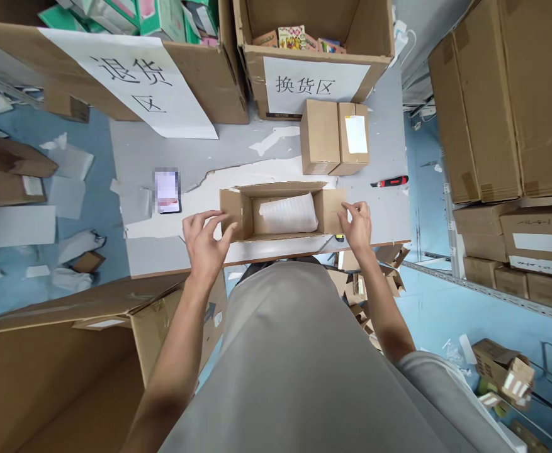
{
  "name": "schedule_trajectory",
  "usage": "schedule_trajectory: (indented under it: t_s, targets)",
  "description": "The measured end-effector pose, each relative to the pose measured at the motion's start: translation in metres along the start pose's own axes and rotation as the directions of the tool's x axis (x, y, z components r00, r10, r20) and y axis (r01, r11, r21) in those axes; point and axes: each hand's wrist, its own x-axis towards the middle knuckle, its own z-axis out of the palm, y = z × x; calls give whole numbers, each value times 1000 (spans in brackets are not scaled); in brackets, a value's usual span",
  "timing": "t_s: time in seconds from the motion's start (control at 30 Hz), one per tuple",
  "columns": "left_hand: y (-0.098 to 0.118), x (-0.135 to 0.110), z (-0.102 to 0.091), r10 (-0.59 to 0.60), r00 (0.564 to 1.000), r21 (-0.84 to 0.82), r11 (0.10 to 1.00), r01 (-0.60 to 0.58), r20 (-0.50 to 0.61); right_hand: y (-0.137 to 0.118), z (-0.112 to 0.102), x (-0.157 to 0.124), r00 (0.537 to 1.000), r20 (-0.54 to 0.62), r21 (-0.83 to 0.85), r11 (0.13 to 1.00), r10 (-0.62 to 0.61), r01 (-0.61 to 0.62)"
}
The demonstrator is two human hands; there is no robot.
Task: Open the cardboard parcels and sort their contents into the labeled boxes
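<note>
Packing at a tabletop (138, 148), head view. An open carton (247, 217) stands at the near edge of the tabletop, its long axis running left to right and its end flaps folded outward. Inside lies a bundle (289, 214) in white padded wrap, nearer the right end of the carton and touched by neither hand.

Left grip (207, 242): partly spread, with thumb and index finger curved and a clear gap between them; the tips meet the outer edge of the left flap (231, 215). The remaining fingers are loosely bent.

Right grip (357, 225): narrower, thumb and index fingertips brought near each other at the outer edge of the right flap (336, 207); whether they pinch the card or only touch it cannot be told. The other fingers are curled.

Surroundings: a phone (167, 190) lies left of the carton; a red-and-black cutter (389, 182) lies to the right, beyond the right grip. Two small boxes (320, 138) stand side by side behind the carton. At the back, two large bins (257, 78) bear white signs (313, 82) with black characters.
</note>
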Motion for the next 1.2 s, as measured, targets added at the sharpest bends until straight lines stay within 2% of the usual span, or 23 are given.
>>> schedule_trajectory:
  t_s: [0.1, 0.17, 0.2, 0.27, 0.33, 0.37, 0.4, 0.43, 0.5, 0.57, 0.63, 0.73, 0.87, 0.97, 1.03, 1.13, 1.2]
  targets:
    - [23, 5, -2, 71, 995, -31, 997, -69, 65, -9, -1, -3, 999, 44, -8, 1000, -25, 25]
    - [38, 17, 12, 118, 972, -83, 991, -104, 202, -14, -1, -6, 998, 50, -7, 999, -33, 33]
    - [44, 25, 25, 145, 943, -113, 987, -116, 298, -15, -1, -7, 998, 51, -7, 999, -36, 36]
    - [53, 45, 60, 211, 839, -163, 975, -149, 501, -18, -1, -10, 997, 56, -11, 999, -46, 47]
    - [57, 63, 98, 259, 694, -165, 966, -200, 672, -20, -2, -12, 996, 59, -21, 998, -62, 63]
    - [58, 70, 115, 249, 617, -136, 965, -225, 747, -21, -4, -14, 995, 61, -25, 997, -73, 75]
    - [59, 75, 128, 190, 552, -74, 971, -226, 812, -22, -6, -15, 994, 64, -29, 996, -84, 86]
    - [60, 77, 138, 113, 486, -2, 975, -224, 866, -23, -8, -17, 993, 72, -34, 995, -91, 94]
    - [64, 74, 144, -19, 374, 114, 965, -234, 927, -27, -13, -21, 990, 104, -54, 994, -92, 97]
    - [69, 68, 139, -75, 306, 162, 949, -270, 949, -33, -19, -24, 986, 144, -85, 992, -79, 92]
    - [72, 62, 130, -84, 292, 175, 937, -301, 953, -41, -24, -24, 981, 176, -105, 990, -78, 98]
    - [72, 57, 124, -109, 323, 211, 931, -299, 940, -58, -31, -19, 968, 221, -93, 985, -122, 146]
    - [64, 58, 122, -166, 351, 275, 918, -287, 922, -90, -36, -6, 903, 369, -53, 966, -218, 255]
    - [59, 58, 118, -175, 375, 291, 916, -277, 910, -114, -35, 4, 820, 528, -74, 949, -223, 306]
    - [56, 58, 115, -180, 387, 298, 916, -269, 904, -129, -28, 12, 761, 627, -148, 934, -166, 325]
    - [53, 57, 113, -185, 404, 306, 917, -257, 896, -147, -7, 29, 632, 775, -286, 877, -25, 387]
    - [52, 56, 112, -175, 428, 300, 921, -246, 887, -156, 10, 41, 537, 843, -310, 846, 33, 435]
